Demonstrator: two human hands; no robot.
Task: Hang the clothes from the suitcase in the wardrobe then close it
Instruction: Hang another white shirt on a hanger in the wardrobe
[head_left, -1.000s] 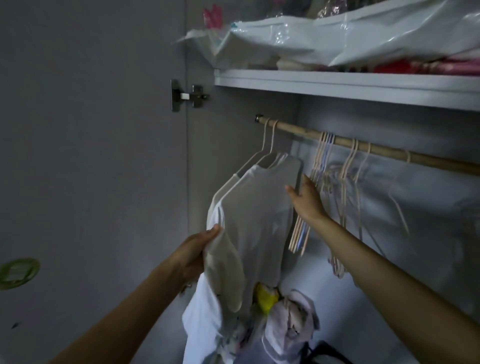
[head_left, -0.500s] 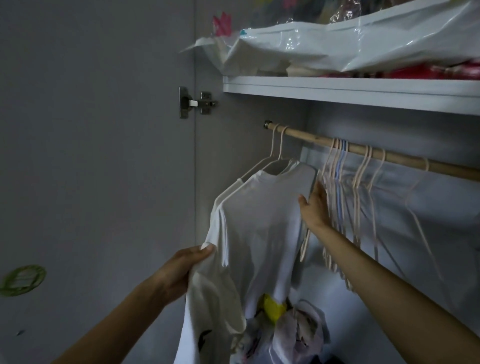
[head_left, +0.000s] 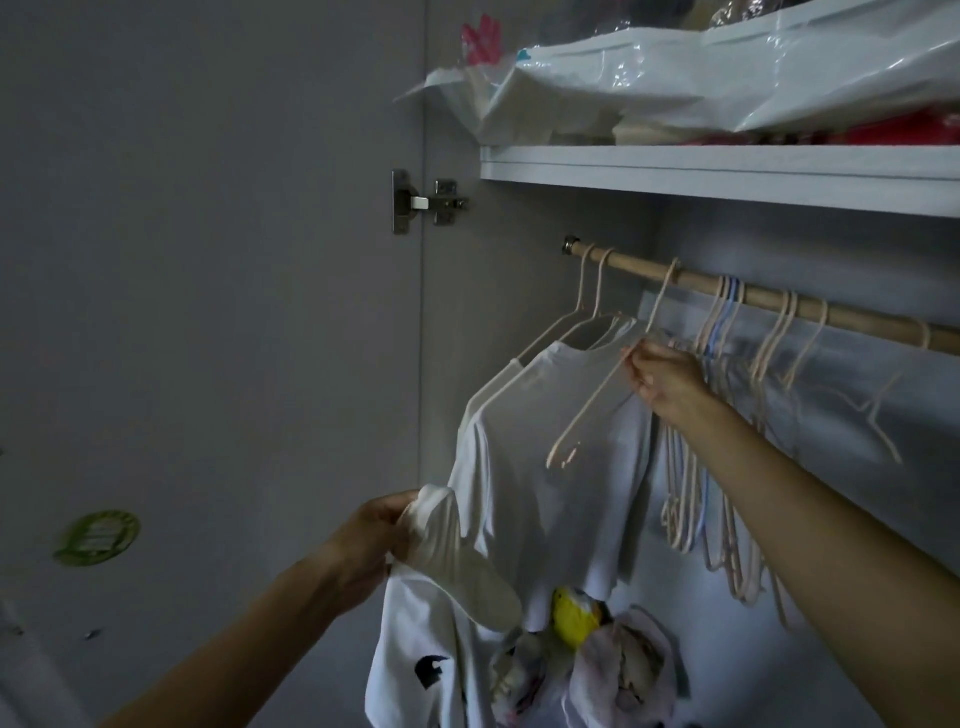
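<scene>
My left hand grips a white garment with black marks, bunched at its top and hanging down low in front of the wardrobe. My right hand pinches an empty pale pink hanger, tilted, with its hook still over the wooden rail. Two white T-shirts hang on hangers at the rail's left end. Several empty pink and blue hangers hang to the right of my right hand. The suitcase is out of view.
The open wardrobe door stands on the left with its hinge. A white shelf above the rail carries plastic-wrapped bundles. A yellow item and bagged clothes lie below.
My right hand moved from the hung T-shirt's shoulder to one empty hanger and pulled it leftward out of the bunch. My left hand kept holding the garment.
</scene>
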